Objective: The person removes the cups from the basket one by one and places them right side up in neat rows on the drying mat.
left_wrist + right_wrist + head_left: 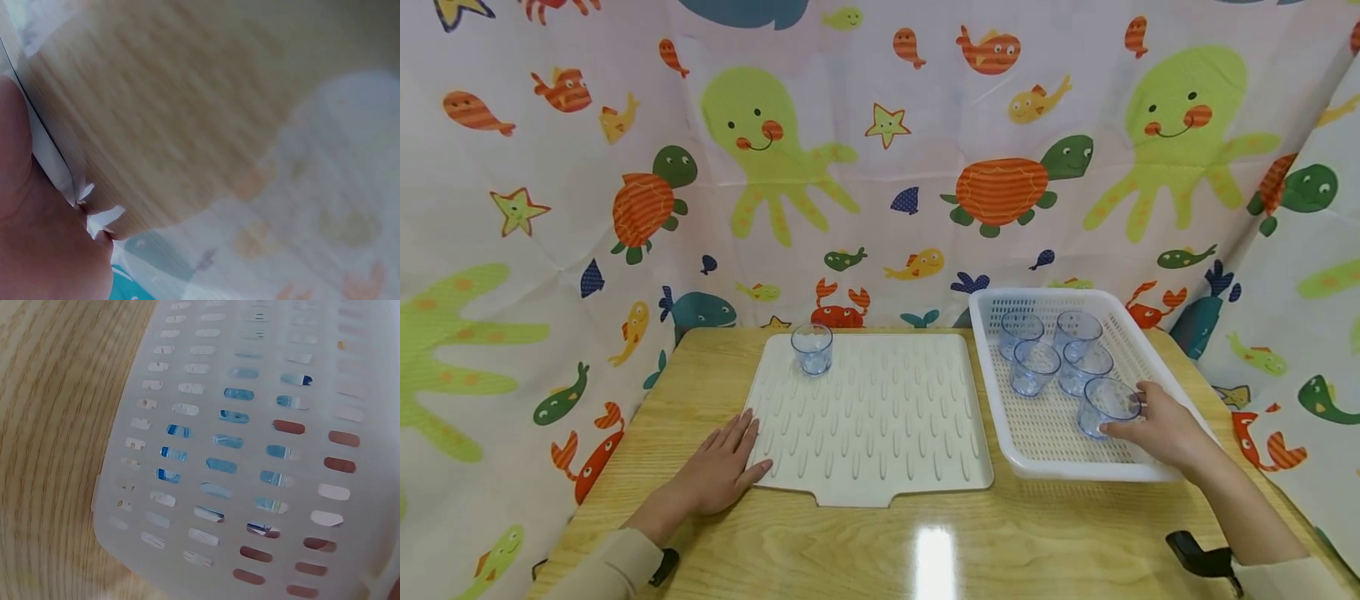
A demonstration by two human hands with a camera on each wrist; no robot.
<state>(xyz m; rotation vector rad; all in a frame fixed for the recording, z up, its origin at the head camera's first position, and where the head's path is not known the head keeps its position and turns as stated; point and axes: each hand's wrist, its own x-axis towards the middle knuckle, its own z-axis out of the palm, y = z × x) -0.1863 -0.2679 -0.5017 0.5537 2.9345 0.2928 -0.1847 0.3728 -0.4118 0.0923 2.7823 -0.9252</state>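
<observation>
In the head view my right hand (1165, 427) holds a clear bluish glass (1108, 408) between thumb and fingers, at the near right part of a white plastic basket (1000, 417). Several more such glasses (1036, 367) stand upright behind it in the basket. A cream drying mat (865, 417) with raised oval ribs lies left of the basket. One glass (812, 350) stands upright at its far left corner. My left hand (722, 462) rests flat with straight fingers at the mat's left edge. The right wrist view is mostly filled by the basket's slotted wall (206, 456).
The wooden table (760, 550) carries the mat and basket. A curtain (880, 167) printed with sea animals encloses the table at the back and both sides. Dark straps (1198, 554) sit at the wrists.
</observation>
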